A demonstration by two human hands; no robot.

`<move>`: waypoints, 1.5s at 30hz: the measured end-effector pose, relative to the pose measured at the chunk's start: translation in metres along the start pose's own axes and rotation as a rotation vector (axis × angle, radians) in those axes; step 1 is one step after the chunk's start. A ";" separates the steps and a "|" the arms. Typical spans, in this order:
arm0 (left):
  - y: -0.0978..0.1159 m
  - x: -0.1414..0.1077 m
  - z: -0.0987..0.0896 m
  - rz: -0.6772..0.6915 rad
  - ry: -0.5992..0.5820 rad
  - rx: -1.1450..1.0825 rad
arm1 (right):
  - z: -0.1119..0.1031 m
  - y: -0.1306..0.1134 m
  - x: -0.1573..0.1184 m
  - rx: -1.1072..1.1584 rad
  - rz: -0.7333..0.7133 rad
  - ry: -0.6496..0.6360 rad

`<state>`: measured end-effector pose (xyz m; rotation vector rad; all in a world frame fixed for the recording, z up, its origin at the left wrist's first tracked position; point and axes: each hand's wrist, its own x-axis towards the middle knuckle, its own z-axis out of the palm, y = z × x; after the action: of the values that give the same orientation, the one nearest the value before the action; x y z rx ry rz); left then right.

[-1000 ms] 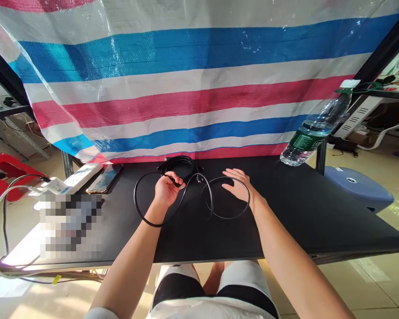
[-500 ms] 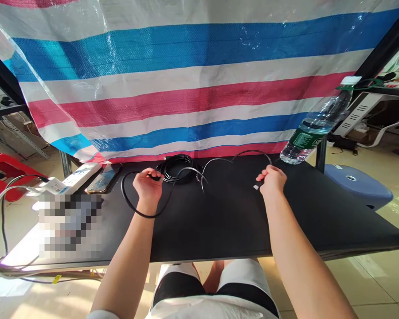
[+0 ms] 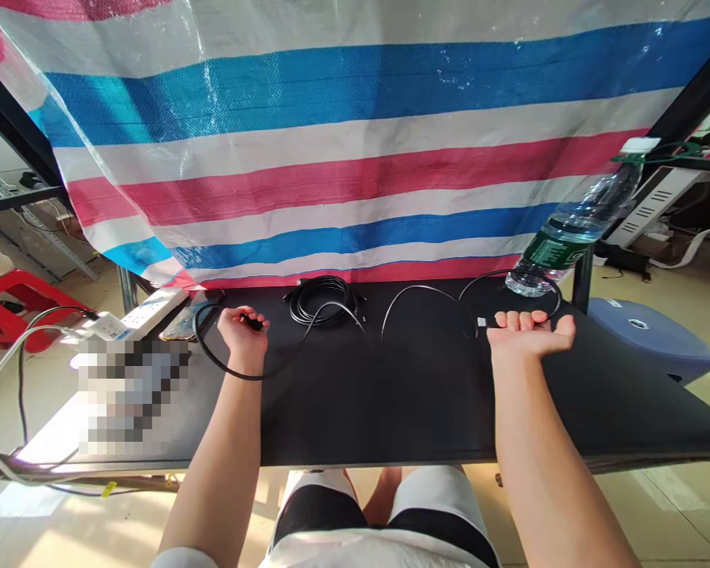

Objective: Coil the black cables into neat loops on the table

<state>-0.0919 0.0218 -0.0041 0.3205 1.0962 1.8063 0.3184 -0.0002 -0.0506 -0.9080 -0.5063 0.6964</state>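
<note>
A black cable [image 3: 229, 372] loops round my left hand [image 3: 244, 331], whose fingers are closed on one black end of it. From there it runs in loose curves across the black tabletop [image 3: 379, 410]. My right hand [image 3: 529, 333] is turned palm up, with its fingers curled over the cable's other end and the thumb sticking out to the right. A pale metal plug tip shows just left of those fingers. Between the hands, farther back, lies a coiled black cable [image 3: 323, 304].
A water bottle [image 3: 553, 252] leans at the back right against a striped plastic sheet [image 3: 355, 150]. At the left are a white power strip [image 3: 154, 312] with plugs, a phone [image 3: 190, 317] and a blurred patch. A blue stool [image 3: 651, 335] stands beyond the right edge.
My right hand has moved right and rolled palm up, taking its cable end along. My left hand has shifted slightly left. The loose cable is spread wider, and the view has shifted a little.
</note>
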 end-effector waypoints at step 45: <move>-0.030 -0.010 0.010 0.128 -0.184 0.468 | 0.050 -0.003 -0.048 -0.832 0.111 -0.786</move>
<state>-0.0626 0.0228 -0.0197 0.8346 1.3820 1.5740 0.2540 -0.0102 -0.0269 -1.4281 -1.5279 0.9600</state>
